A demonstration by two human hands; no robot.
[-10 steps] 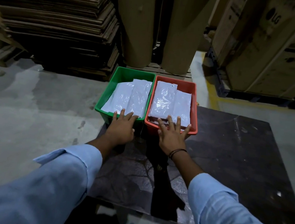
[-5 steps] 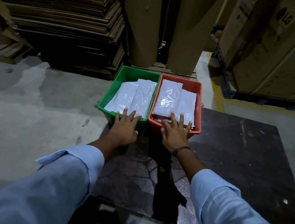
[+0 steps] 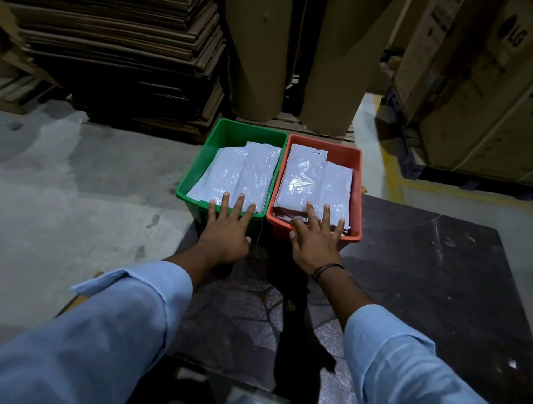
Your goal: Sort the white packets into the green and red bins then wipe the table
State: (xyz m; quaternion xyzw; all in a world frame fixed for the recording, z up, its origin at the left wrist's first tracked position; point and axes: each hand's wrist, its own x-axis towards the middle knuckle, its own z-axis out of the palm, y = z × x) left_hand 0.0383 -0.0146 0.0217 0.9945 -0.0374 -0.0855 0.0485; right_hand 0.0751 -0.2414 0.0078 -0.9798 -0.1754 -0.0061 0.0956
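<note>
The white packets lie in two piles. One pile [image 3: 245, 176] fills the green bin [image 3: 200, 164], and the other pile [image 3: 310, 183] fills the red bin [image 3: 359, 182]. The two bins stand side by side and touch each other, at the far left corner of the dark table [image 3: 431, 287].

The left hand [image 3: 227, 230] reaches over the near rim of the green bin. Its fingers [image 3: 237, 203] are straight and spread apart, and the tips rest on the near edge of the packets there. The right hand [image 3: 315, 244] lies in the same way over the near rim of the red bin. Its fingers [image 3: 326, 213] are also straight and apart, with the tips on the near end of the packets. Neither hand curls around anything; both are flat, palm down.

Both arms stretch forward, almost parallel, with the hands well apart from the body. The left sleeve [image 3: 94, 331] and the right sleeve [image 3: 420, 385] are light blue and pushed back, so the forearms are bare. A dark band [image 3: 327, 270] sits on the right wrist.

Behind the bins stand two big brown rolls [image 3: 264, 35]. A stack of flat cardboard [image 3: 111, 34] is at the left, and a large carton marked LG [image 3: 505, 79] is at the right. The grey floor [image 3: 60, 195] has a yellow line [image 3: 393, 183] near the carton.
</note>
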